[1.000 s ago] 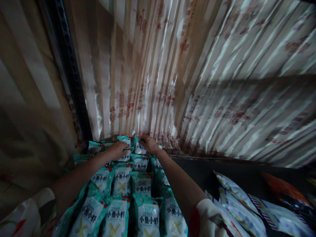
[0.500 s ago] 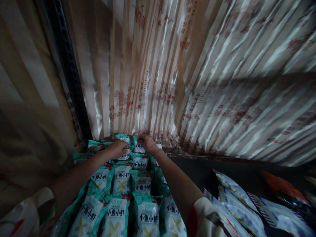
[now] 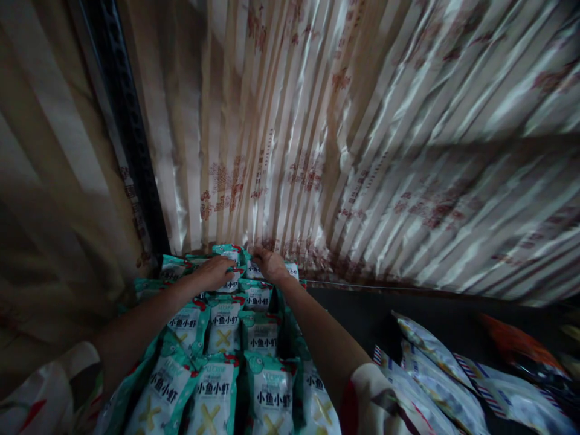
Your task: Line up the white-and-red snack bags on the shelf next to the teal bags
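Several teal-and-white snack bags [image 3: 223, 326] stand upright in close rows in front of me, printed with dark characters and yellow sticks. At the back, my left hand [image 3: 216, 273] has its fingers curled over the side of a snack bag [image 3: 231, 283]; its fingertips are partly hidden. Beside it, my right hand [image 3: 270, 266] pinches the upper right side of a back-row snack bag [image 3: 254, 270]. Another snack bag [image 3: 292, 270] shows just right of that wrist. My forearms cover parts of the side rows.
Striped wrapping sheet [image 3: 290, 139] with red prints hangs behind the bags and along the left. A dark perforated post [image 3: 131, 115] rises at the left corner. White-blue bags [image 3: 439, 386] and an orange bag [image 3: 521, 344] lie on the dark shelf [image 3: 348, 311] at right.
My right hand has shifted slightly left with the back-row snack bag. A bag right of my right wrist shows more now. My left hand has hardly moved.
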